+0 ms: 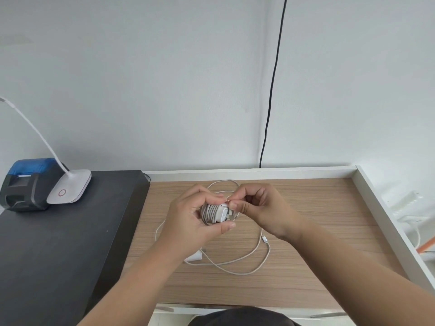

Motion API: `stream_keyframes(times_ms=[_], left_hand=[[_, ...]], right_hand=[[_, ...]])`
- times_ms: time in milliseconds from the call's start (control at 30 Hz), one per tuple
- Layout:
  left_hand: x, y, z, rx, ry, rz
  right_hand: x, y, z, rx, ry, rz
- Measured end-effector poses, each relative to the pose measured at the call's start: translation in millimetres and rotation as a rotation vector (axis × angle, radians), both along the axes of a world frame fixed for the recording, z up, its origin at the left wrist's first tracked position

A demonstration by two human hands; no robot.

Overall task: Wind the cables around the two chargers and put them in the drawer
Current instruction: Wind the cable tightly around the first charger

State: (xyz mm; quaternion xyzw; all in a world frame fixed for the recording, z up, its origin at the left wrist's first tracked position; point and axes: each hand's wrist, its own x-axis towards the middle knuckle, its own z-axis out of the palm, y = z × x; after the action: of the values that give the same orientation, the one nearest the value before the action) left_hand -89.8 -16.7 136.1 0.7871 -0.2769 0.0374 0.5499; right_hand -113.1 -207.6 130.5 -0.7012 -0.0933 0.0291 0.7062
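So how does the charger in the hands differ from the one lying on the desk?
The held charger is up off the wood desk, gripped by the left hand, while the second charger lies flat. The held charger has its cable coiled tightly around it; the second charger's cable sprawls loose. Both are white.

Bare forearms, no sleeves, left hand point(188, 217), right hand point(261, 208), dark garment point(240, 317)

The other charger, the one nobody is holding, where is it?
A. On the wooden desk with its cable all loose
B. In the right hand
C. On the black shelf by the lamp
A: the second charger lies on the desk, its cable in loose loops, while both hands hold the wound one.
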Motion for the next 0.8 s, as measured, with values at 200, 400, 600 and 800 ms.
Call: stream_keyframes(times_ms=[200,400,600,800], left_hand=[[-4,3,-7,-0.034,0.068,0.046],[-12,1,-9,-0.056,0.083,-0.005],[-13,3,-9,-0.025,0.165,-0.038],[-13,1,-12,-0.081,0.331,0.016]], right_hand=[[2,9,-4,0.062,0.120,-0.033],[-4,2,-8,0.211,0.310,0.037],[-10,-5,-4,0.337,0.446,0.080],[-19,-8,-9,0.489,0.439,0.015]])
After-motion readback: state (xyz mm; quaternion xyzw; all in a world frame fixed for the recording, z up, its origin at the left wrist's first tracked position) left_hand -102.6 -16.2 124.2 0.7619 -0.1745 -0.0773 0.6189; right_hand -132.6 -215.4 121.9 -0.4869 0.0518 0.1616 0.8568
